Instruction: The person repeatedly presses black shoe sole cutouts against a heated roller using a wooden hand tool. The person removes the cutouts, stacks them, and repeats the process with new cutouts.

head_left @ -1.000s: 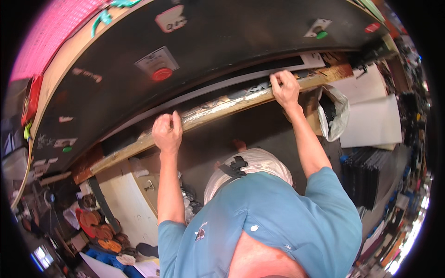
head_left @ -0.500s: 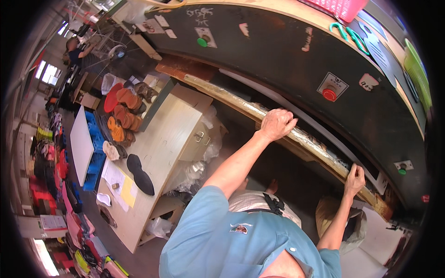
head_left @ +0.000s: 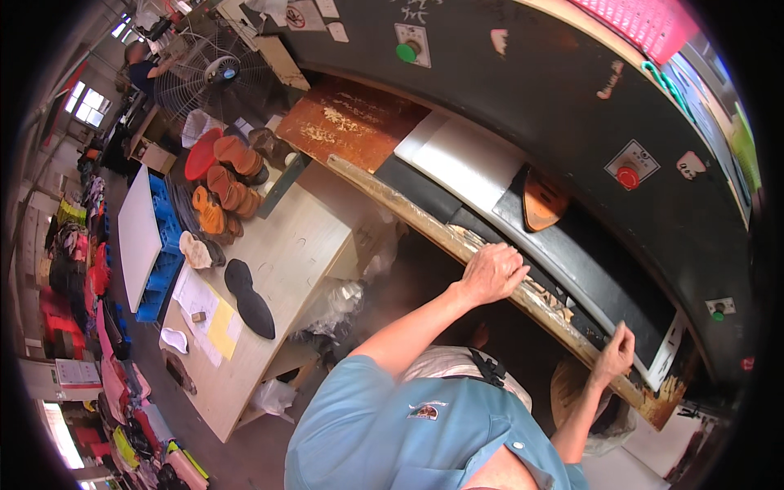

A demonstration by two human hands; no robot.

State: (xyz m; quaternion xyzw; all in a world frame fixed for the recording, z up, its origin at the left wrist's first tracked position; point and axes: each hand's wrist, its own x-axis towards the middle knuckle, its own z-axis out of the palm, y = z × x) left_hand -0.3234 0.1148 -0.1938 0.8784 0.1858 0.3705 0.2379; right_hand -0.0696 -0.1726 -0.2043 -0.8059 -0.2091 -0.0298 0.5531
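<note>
My left hand (head_left: 492, 271) is closed, with its knuckles up, over the worn wooden front edge (head_left: 420, 227) of the machine. Farther right, my right hand (head_left: 614, 358) is also closed, close to the right end of a grey tray-like rim (head_left: 563, 287). What the fingers of either hand hold is hidden. Behind that rim lies a black flat surface (head_left: 611, 257), and on it a brown pointed piece (head_left: 542, 204) with dark marks. A silvery metal plate (head_left: 465, 159) lies left of the brown piece.
A dark machine front (head_left: 539, 98) with green and red buttons rises beyond. At left, a pale table (head_left: 298, 237) carries papers (head_left: 200, 314), a black sole-shaped piece (head_left: 249, 300) and brown shoe parts (head_left: 233, 184). Farther off, a person (head_left: 140, 69) is beside a large fan (head_left: 219, 75).
The view has shifted. More of the black surface, metal plate and brown piece now shows under the machine front. Both hands stay closed near the front edge and appear lower in the picture.
</note>
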